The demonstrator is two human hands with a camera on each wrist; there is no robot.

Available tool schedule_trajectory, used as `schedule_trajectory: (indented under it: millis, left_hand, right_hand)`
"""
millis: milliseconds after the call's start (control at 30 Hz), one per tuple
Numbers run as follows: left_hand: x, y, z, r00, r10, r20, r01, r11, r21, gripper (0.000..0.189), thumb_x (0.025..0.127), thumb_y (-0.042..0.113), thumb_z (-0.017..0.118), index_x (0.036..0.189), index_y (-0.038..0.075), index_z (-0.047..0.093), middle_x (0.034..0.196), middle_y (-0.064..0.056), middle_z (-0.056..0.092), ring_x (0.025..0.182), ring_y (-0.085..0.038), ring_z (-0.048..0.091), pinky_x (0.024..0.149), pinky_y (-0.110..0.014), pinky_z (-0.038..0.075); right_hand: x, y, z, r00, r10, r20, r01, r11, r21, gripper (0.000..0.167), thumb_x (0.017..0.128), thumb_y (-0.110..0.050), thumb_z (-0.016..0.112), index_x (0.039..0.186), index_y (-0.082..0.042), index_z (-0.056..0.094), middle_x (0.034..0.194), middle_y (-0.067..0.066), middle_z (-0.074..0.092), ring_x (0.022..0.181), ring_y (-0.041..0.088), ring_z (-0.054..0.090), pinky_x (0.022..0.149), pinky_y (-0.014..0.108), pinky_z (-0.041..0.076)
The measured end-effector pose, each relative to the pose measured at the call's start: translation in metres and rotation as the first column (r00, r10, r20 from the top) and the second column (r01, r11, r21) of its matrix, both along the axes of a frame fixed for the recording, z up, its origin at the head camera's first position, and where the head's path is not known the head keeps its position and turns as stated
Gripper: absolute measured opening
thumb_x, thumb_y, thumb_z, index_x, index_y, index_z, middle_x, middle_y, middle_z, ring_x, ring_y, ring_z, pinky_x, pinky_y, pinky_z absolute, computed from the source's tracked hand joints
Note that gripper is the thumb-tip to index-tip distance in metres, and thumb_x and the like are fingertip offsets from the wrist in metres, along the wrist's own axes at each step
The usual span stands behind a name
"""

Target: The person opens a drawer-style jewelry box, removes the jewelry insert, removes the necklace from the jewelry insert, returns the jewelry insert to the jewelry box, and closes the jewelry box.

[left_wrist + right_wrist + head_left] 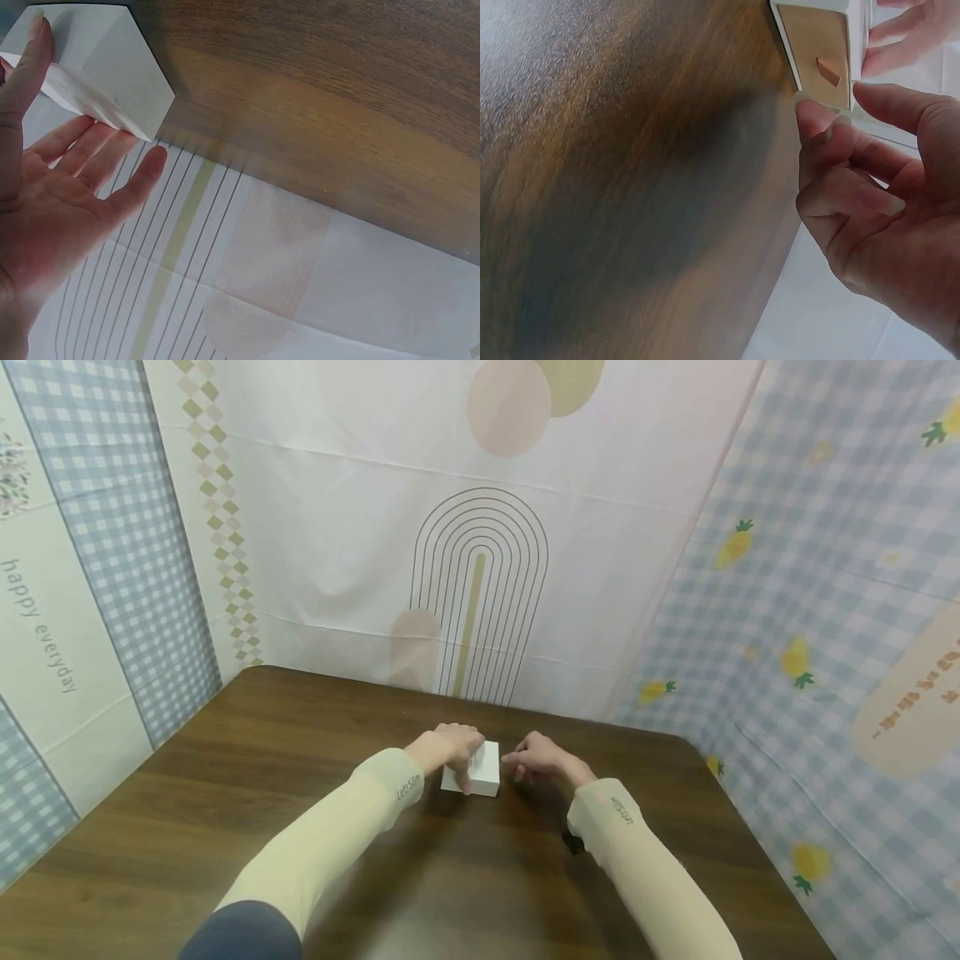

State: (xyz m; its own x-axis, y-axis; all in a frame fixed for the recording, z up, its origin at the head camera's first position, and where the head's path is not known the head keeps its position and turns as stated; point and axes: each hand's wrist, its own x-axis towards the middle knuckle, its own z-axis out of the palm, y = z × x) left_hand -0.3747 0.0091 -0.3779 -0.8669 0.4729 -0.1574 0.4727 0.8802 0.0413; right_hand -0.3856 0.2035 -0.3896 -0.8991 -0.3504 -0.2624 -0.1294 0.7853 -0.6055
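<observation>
A navy sleeve (pixel 243 935) lies nearest, at the left arm; cream arm sleeves (pixel 322 843) with dark lettering at the cuffs cover both forearms, and a small black object (pixel 573 842) shows at the right cuff; beneath them spreads the dark wood-grain surface (pixel 315 718). The two hands are apart, one on each side of a white box's middle; the right hand (pixel 543 758) is just beside the box's right end, its thumb and forefinger parted and its other fingers curled, with nothing held; the left hand (pixel 450 747) reaches over the box's left part and grips it, thumb on the near side, fingers on the far side. The white box (pixel 487 768) rests on the surface; its right end shows a recessed tan panel (pixel 817 45) with a small tab (pixel 829 73). Checked cloths (pixel 112 485) hang at both sides; a white cloth (pixel 337 552) with line-drawn arches hangs behind.
</observation>
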Motion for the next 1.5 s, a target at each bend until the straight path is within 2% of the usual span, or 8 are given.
schedule_trajectory:
  millis: [600,833,1167,1500]
  left_hand:
    - [0.000,0.000,0.000,1.000,0.005,0.012,-0.005,1.000,-0.001,0.068,0.060,0.037,0.091,0.116,0.016,0.058,0.102,0.002,0.059,0.094,-0.016,0.056,0.084,-0.035,0.050]
    - [0.000,0.001,0.000,1.000,0.002,0.009,-0.002,1.000,-0.008,0.068,0.061,0.038,0.091,0.116,0.016,0.058,0.101,0.002,0.058,0.094,-0.016,0.056,0.083,-0.034,0.049]
    - [-0.001,0.001,0.001,1.000,0.005,0.013,-0.005,1.000,-0.012,0.070,0.062,0.039,0.090,0.119,0.016,0.057,0.104,0.002,0.058,0.096,-0.016,0.055,0.084,-0.034,0.049]
    - [0.001,0.003,0.002,0.999,0.019,0.032,-0.019,1.000,-0.013,0.073,0.062,0.037,0.091,0.123,0.017,0.055,0.109,0.001,0.058,0.100,-0.017,0.056,0.087,-0.035,0.049]
  right_hand:
    - [-0.004,-0.011,-0.007,1.000,-0.003,-0.010,0.003,1.000,0.023,0.025,0.089,-0.013,0.057,0.076,0.005,0.068,0.055,0.002,0.060,0.045,0.012,0.047,0.045,0.026,0.040]
    - [-0.003,-0.014,-0.009,1.000,-0.017,0.021,0.017,1.000,0.009,0.022,0.086,-0.008,0.056,0.072,0.006,0.066,0.053,0.000,0.057,0.045,0.011,0.045,0.044,0.024,0.037]
    - [-0.004,-0.017,-0.012,1.000,0.018,-0.012,-0.018,0.999,0.050,0.020,0.084,-0.004,0.053,0.069,0.003,0.065,0.054,0.001,0.057,0.041,0.008,0.041,0.038,0.020,0.033]
    - [-0.004,-0.016,-0.014,0.999,0.033,-0.036,-0.031,0.997,0.066,0.019,0.084,-0.004,0.053,0.072,0.002,0.066,0.055,0.000,0.056,0.043,0.008,0.043,0.040,0.019,0.034]
